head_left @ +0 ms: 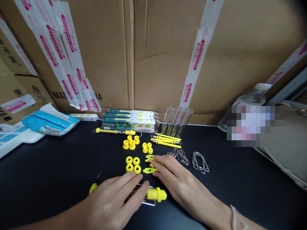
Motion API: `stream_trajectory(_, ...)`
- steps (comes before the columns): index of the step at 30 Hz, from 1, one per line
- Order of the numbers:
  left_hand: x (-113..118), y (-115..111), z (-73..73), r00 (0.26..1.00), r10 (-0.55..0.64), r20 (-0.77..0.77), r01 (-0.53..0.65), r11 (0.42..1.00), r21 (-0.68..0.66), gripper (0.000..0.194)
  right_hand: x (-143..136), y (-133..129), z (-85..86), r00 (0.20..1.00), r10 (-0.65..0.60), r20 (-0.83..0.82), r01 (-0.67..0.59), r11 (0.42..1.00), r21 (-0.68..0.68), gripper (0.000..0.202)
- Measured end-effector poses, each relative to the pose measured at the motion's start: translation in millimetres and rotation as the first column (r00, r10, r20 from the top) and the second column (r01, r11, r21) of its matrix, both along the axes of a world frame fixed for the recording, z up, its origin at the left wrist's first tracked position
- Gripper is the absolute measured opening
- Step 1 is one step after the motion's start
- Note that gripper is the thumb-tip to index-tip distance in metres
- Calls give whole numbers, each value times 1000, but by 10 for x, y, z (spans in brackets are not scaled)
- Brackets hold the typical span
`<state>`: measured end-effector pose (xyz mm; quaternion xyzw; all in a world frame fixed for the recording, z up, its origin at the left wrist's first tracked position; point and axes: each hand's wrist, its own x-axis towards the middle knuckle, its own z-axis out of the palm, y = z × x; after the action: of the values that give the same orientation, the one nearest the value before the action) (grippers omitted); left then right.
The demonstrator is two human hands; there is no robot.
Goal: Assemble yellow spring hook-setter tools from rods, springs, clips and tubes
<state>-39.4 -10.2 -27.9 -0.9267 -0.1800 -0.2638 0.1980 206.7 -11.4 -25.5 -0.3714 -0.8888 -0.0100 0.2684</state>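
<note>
My left hand hovers over or rests on a yellow spring scale with a wire loop, covering its middle. Its fingers are stretched and apart, the tips beside several yellow flanged rings. My right hand reaches over several flat yellow slotted strips. Its fingers are extended, with the tips touching the strips and hiding their right ends. Behind these lie small yellow caps and larger yellow hex-based plugs. Bent wire loops and metal hooks lie beyond my right hand.
An assembled spring scale lies before stacked boxes. Clear tubes stand upright behind yellow rods with springs. A blue packet is at left, a plastic bottle and a bag at right. Cardboard walls the back.
</note>
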Motion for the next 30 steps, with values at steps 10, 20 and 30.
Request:
stream_trajectory(10,45,11,-14,998,67,-22,-67,998,-3,25,31,-15,-34,998,-50,-42,50,999,10,31)
stream_trajectory(20,69,39,117,998,66,1,-66,997,37,28,50,-51,-31,998,-14,-67,12,1000,-22,29)
stream_trajectory(30,27,-5,105,989,126,-72,-118,987,112,26,116,-56,-119,990,-104,-97,99,993,-56,31)
